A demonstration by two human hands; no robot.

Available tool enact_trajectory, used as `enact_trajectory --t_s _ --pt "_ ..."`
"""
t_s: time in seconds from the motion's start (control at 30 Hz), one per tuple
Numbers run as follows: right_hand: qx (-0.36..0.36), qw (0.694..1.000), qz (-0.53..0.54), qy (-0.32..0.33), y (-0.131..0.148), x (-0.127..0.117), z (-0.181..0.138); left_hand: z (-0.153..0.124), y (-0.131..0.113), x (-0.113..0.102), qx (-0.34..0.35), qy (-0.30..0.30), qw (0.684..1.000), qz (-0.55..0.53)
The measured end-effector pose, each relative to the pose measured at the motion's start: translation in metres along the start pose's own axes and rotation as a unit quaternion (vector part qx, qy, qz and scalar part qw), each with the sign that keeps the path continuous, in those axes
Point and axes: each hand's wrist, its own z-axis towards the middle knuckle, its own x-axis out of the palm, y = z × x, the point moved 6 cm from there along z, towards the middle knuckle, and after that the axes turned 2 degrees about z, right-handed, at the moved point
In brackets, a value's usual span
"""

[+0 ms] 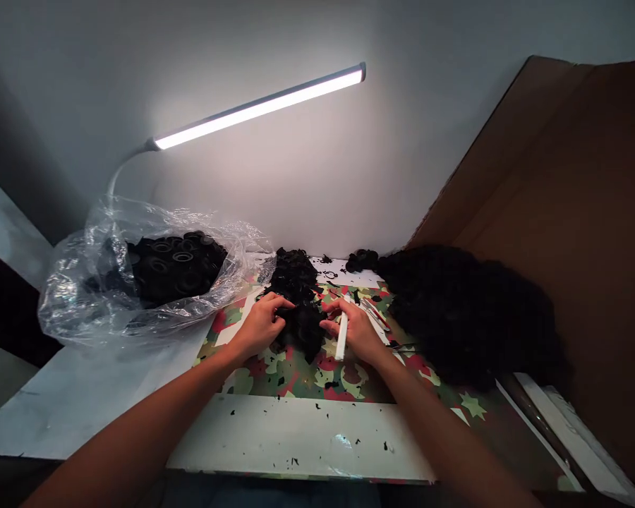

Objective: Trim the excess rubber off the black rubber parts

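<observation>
My left hand point(259, 326) rests on a small heap of black rubber pieces point(299, 310) in the middle of a camouflage-patterned mat point(296, 377), its fingers curled on the pieces. My right hand point(353, 326) is at the heap's right side, fingers closed round a white stick-like tool point(341, 337) that points down toward me. The fingertips of both hands meet at the black pieces.
A clear plastic bag point(137, 282) of black rubber rings lies at the left. A large dark pile point(466, 310) sits at the right against a brown cardboard wall point(576, 212). A lit tube lamp point(259, 106) hangs above. Small tools point(373, 314) lie beside my right hand. Black crumbs dot the white board point(296, 437).
</observation>
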Motion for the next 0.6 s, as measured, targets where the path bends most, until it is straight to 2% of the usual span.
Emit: enact_trajectory --t_s 0.17,0.3,0.37,0.43,0.5,0.6 --pt "-0.031 0.998 -0.009 0.059 0.004 0.018 0.002 0.003 0.000 -0.014 -0.015 0.017 0.997 0.069" --pt "-0.040 0.993 -0.017 0.110 0.008 0.008 -0.001 0.004 -0.004 -0.019 -0.011 -0.030 0.995 0.100" --pt "-0.047 0.989 -0.016 0.140 0.010 -0.002 -0.003 0.005 -0.012 -0.012 0.015 -0.029 0.995 0.090" --pt "-0.039 0.985 -0.003 0.171 0.010 -0.009 -0.003 0.010 -0.020 0.003 0.032 0.011 0.997 0.073" --pt "-0.010 0.982 0.014 0.187 0.005 -0.013 -0.003 0.019 -0.024 0.017 0.019 0.058 0.996 0.066" --pt "0.034 0.988 0.020 0.149 -0.010 -0.015 0.000 0.036 -0.028 0.021 0.005 0.079 0.995 0.064"
